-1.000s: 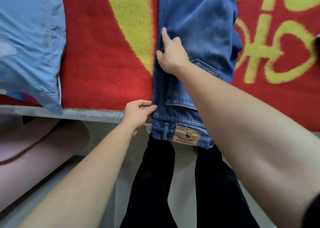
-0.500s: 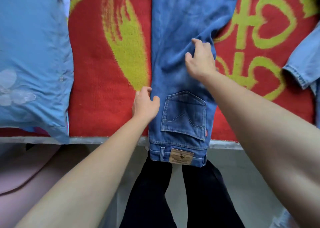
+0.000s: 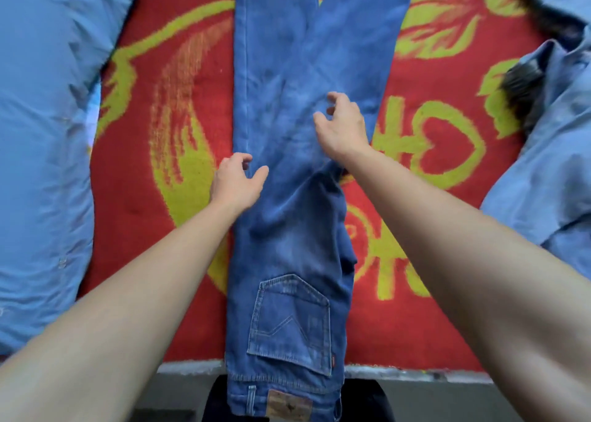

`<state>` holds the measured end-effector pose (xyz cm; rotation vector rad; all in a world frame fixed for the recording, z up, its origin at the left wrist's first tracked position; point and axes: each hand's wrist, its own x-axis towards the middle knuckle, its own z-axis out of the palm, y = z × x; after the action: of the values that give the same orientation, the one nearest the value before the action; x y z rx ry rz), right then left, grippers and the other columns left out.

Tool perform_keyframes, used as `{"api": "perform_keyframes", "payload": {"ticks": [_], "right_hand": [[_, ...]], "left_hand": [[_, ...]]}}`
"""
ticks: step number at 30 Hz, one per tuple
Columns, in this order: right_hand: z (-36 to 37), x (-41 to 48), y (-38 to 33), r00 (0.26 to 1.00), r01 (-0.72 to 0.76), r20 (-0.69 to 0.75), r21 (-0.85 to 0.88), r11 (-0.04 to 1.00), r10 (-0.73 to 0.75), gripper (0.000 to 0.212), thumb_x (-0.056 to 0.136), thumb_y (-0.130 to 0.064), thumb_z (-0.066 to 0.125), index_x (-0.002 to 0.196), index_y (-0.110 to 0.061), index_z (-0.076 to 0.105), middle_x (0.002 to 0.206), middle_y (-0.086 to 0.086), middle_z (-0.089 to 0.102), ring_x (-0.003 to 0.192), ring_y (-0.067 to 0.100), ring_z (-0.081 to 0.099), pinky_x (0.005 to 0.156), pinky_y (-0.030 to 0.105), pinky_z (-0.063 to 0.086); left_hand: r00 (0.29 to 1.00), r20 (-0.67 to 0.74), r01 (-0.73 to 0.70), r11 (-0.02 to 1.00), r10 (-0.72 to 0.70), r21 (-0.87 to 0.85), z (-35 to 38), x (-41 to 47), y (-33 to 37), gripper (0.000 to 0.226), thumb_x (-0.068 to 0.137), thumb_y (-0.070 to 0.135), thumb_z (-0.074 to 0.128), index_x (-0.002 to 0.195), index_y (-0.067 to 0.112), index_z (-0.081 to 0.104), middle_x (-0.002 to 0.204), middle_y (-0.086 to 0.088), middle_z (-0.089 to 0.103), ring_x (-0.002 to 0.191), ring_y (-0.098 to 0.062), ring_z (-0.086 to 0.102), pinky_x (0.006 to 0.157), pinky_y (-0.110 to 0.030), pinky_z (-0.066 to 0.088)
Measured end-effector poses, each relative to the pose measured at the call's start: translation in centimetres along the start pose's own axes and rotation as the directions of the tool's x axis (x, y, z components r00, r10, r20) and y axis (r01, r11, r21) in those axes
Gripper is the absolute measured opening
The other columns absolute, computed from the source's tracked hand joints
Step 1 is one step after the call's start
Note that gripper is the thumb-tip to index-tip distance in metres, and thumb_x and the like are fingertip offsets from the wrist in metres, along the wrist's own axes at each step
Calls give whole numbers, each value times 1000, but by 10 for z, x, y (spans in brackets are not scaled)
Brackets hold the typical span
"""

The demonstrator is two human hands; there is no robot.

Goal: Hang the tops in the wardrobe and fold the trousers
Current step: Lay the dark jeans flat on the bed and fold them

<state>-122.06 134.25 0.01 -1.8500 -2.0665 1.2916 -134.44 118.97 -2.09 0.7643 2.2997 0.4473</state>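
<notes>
Floor: grey strip (image 3: 447, 402) along the bottom edge of the frame, partly hidden by the person's dark-clad legs (image 3: 364, 402).
Surface edge: pale band (image 3: 415, 373) running left to right, just above the floor strip.
Cover: red blanket (image 3: 179, 69) with yellow-green leaf and heart figures, spread flat and filling the middle of the frame.
Jeans: blue jeans (image 3: 287, 245) lie lengthwise up the centre of the blanket, folded one leg over the other. The waistband hangs past the surface edge at bottom centre.
Patch: brown leather patch (image 3: 289, 404) on the waistband, facing up.
Pocket: back pocket (image 3: 289, 322) facing up, just above the waistband.
Left hand: left hand (image 3: 238, 181) at the left edge of the jeans, centre frame. Fingers loosely curled, thumb spread onto the denim, nothing gripped.
Right hand: right hand (image 3: 343, 124) farther up, over the right side of the jeans. Fingers bent claw-like with the tips apart, holding nothing that shows.
Leg ends: towards the top of the frame the two legs part, one straight up, the other slanting to the upper right.
Left side: light blue cloth (image 3: 41, 133), creased, overlapping the blanket's left margin.
Right side: light blue garment (image 3: 550, 181) with a dark fur trim (image 3: 524, 98), heaped on the blanket, well apart from the jeans.
</notes>
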Motion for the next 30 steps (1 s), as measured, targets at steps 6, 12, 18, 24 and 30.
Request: {"api": "perform_keyframes", "payload": {"ticks": [6,12,18,24,30], "right_hand": [[4,104,-34,991,-11,-134,-11,1000,9,51,96,-34,51,144,-14,45,141,9,53,131,23,48,105,28,34],[38,167,-49,957,-125,-263,11,992,123,62,87,-57,58,132,-15,50,134,5,53,120,21,54,86,27,39],[27,170,-56,927,-141,-367,-153,978,76,15,92,-13,41,87,-17,54,107,4,55,98,23,51,65,17,26],[34,151,-110,810,175,-532,-184,967,-248,35,102,-20,37,128,-14,60,121,11,56,111,22,55,86,20,32],[93,157,-130,908,349,-144,-264,899,-394,24,103,-25,39,114,-23,61,124,13,55,118,25,51,93,25,35]], "left_hand": [[985,154,-21,952,71,-306,15,88,36,31,80,44,77,102,22,70,97,10,68,88,5,63,85,-12,48],[987,162,60,906,10,-419,43,119,19,38,67,58,76,91,29,72,104,6,71,114,-22,61,102,-45,46],[971,239,131,857,-10,-499,28,114,30,37,71,50,77,98,24,73,99,3,72,109,-24,63,97,-46,49],[967,252,178,590,44,-788,-18,115,30,11,79,15,81,84,13,70,86,-7,72,74,-16,66,72,-32,57],[998,-8,44,783,-62,-620,-23,124,-14,10,80,20,79,82,15,70,85,-4,72,80,-16,63,80,-34,56]]}}
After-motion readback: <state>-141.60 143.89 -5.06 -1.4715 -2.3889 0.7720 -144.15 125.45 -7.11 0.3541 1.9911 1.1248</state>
